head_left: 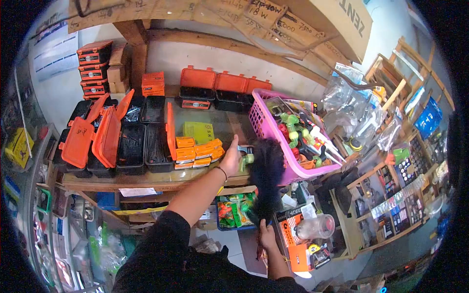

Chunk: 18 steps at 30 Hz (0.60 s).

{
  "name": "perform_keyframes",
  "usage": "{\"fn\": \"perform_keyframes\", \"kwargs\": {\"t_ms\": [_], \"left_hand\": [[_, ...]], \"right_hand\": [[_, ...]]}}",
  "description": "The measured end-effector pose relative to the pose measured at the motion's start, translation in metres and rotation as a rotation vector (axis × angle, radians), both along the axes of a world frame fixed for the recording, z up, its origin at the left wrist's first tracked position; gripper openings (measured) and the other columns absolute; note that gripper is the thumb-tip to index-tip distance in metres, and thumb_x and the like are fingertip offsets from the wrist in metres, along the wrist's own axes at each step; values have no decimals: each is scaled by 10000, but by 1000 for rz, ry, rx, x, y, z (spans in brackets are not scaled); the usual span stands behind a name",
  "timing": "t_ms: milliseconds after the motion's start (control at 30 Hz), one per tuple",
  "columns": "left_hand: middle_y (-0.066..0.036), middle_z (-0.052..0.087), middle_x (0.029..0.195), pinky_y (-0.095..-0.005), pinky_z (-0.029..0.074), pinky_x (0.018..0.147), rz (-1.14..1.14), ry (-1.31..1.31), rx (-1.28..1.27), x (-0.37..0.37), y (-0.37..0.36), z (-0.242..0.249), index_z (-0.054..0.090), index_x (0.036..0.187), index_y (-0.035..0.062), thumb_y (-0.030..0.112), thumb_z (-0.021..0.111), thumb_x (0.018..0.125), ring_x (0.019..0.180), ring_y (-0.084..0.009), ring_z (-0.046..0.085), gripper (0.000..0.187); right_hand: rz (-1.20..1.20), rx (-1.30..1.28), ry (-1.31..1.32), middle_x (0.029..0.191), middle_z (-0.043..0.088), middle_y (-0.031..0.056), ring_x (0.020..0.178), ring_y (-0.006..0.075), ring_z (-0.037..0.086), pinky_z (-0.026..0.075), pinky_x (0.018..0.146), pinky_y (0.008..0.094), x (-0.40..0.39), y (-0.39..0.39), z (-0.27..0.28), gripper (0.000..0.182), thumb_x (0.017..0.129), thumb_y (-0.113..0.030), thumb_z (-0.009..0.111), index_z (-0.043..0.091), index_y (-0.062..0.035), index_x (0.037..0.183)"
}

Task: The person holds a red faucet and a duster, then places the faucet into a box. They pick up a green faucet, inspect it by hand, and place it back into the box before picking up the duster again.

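Observation:
My left hand (231,158) is stretched over the table, closed around a small green and clear spray nozzle (246,158). In my right hand (266,235), low and near my body, is the handle end of a black fluffy duster (267,176), which stands upright between my hands and the pink basket (270,117). The duster's top reaches beside the basket's near left side. Small orange boxes (198,152) are stacked just left of my left hand, with a yellow-green packet (199,131) behind them.
Black boxes with open orange lids (78,141) line the table's left. Closed orange-topped boxes (94,71) stand behind. A wooden beam (234,49) and cardboard box (337,24) hang overhead. Below the table edge are a basket of colourful packets (236,212) and a clear jar (317,227).

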<state>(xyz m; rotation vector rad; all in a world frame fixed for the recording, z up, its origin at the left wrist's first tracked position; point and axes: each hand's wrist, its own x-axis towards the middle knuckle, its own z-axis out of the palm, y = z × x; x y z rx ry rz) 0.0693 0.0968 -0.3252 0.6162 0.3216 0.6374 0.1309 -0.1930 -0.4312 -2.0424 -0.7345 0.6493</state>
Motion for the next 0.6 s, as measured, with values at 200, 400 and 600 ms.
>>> {"fn": "perform_keyframes", "kwargs": {"t_ms": [200,400,600], "left_hand": [[-148,549,934,-358,424,757,-155,-131,-49,13,15,-20,495,1022,-23,612,326,766,814,-241,530,705],[-154,484,1105,-339,297,913,-315,-203,-151,-2,13,-10,496,1023,-36,606,281,786,1054,-246,407,717],[-164,570,943,-373,436,761,-88,-105,28,2,12,-16,494,1021,-49,661,345,723,797,-283,561,784]], "right_hand": [[-47,36,-6,451,385,-16,358,93,347,270,353,253,-4,-4,0,457,835,-448,397,432,-106,533],[29,-18,156,441,371,-20,348,94,331,262,345,258,-22,-8,11,463,832,-457,402,389,-115,521],[141,-143,47,430,370,-21,357,102,369,274,351,255,-37,-4,36,461,825,-463,414,417,-107,534]]}}
